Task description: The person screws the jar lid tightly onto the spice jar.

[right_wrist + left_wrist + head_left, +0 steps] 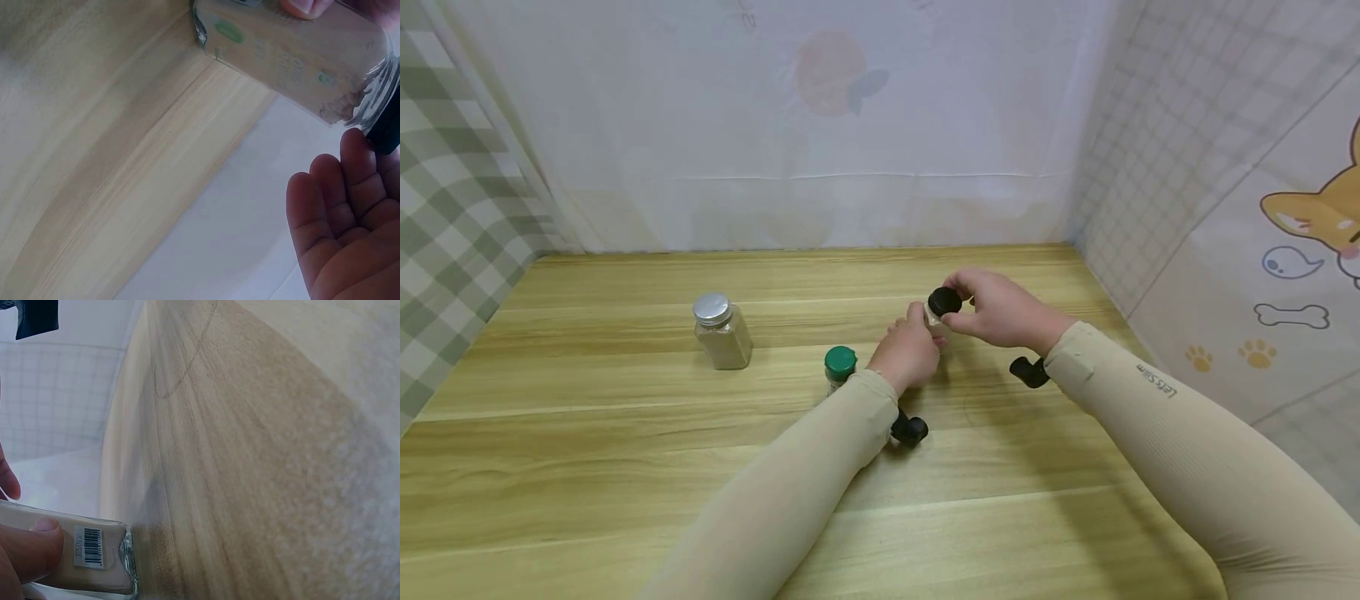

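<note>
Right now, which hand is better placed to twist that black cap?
Probably the right hand: it pinches the black cap, while the left hand grips the powder-filled jar by its body.

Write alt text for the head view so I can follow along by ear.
A person's left hand grips a jar while the right hand holds its black cap, at a wooden table. Farther left stand a green-capped jar, partly hidden by the left sleeve, and a silver-lidded jar with beige contents.
</note>
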